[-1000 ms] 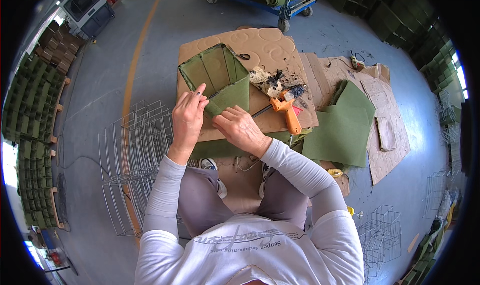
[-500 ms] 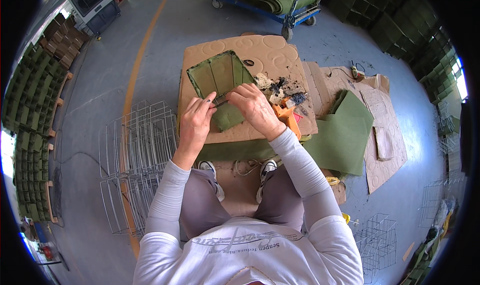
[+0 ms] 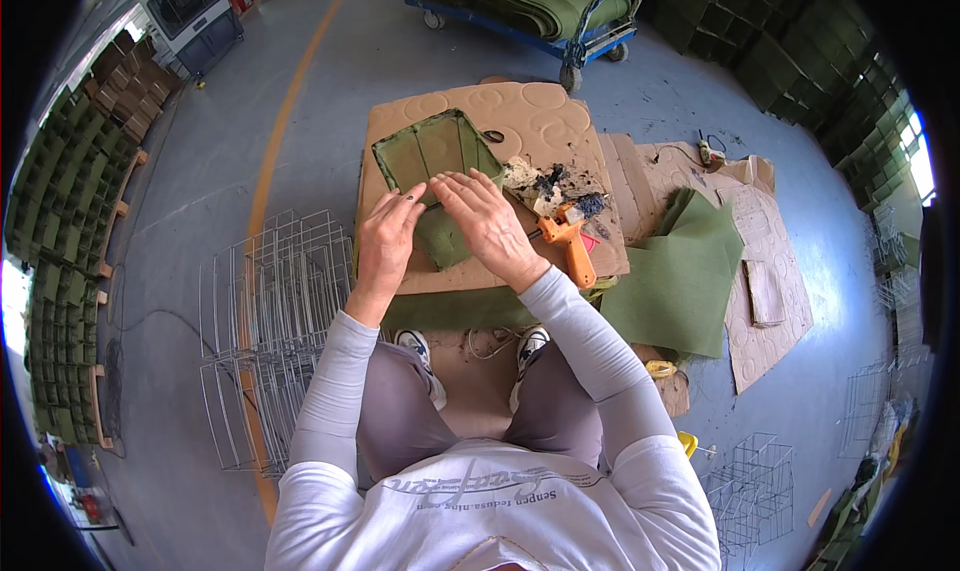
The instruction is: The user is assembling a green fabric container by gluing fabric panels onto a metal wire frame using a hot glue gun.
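Note:
A green felt box (image 3: 415, 156) with a wire-framed rim lies tilted on the cardboard-topped work surface (image 3: 560, 106), its opening facing up and away from me. My left hand (image 3: 388, 241) pinches its near rim between thumb and fingers. Beside it, my right hand (image 3: 490, 233) lies over the same rim with its fingers stretched out close together, partly hiding the edge. Below both hands a green felt flap (image 3: 440, 246) hangs toward me. An orange glue gun (image 3: 575, 251) rests just right of my right hand.
Whitish and black scraps (image 3: 545, 186) and a dark ring-shaped object (image 3: 494, 137) lie on the cardboard. Wire frames (image 3: 285, 291) stand at left, green felt sheets (image 3: 675, 281) at right. A blue cart (image 3: 545, 46) with felt rolls stands beyond.
My right hand has gone from a pinch at the rim to stretched fingers lying over it. The left hand stays at the rim. The glue gun shows more fully.

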Demonstrator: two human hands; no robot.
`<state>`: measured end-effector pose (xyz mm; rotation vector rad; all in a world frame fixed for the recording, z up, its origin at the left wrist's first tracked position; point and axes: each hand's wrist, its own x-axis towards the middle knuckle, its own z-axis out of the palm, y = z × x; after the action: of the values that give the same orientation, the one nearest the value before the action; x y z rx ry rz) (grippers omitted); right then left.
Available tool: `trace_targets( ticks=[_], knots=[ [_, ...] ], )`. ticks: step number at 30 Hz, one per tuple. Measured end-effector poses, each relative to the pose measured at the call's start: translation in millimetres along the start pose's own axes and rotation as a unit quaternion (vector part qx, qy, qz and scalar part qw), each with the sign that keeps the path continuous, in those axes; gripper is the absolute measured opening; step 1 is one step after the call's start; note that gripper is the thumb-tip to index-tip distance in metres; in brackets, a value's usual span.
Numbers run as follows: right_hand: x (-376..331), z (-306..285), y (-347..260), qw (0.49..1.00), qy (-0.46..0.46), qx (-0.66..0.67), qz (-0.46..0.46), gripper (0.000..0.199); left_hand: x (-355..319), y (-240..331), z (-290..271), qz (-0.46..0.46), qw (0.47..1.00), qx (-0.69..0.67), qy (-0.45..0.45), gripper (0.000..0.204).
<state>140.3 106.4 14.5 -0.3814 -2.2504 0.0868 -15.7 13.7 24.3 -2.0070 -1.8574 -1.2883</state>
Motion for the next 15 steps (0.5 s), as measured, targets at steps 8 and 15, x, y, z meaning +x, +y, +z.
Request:
trace_targets(
  ticks=[8, 15],
  knots=[
    [4, -2, -1, 0.999, -0.047, -0.007, -0.003, 0.037, -4, -7, 6, 0.055, 0.997, 0.039, 0.025, 0.042],
    [5, 7, -7, 0.999, 0.018, -0.038, -0.034, 0.036, -4, -10, 7, 0.037, 0.999, -0.01, 0.031, 0.036]
  ],
)
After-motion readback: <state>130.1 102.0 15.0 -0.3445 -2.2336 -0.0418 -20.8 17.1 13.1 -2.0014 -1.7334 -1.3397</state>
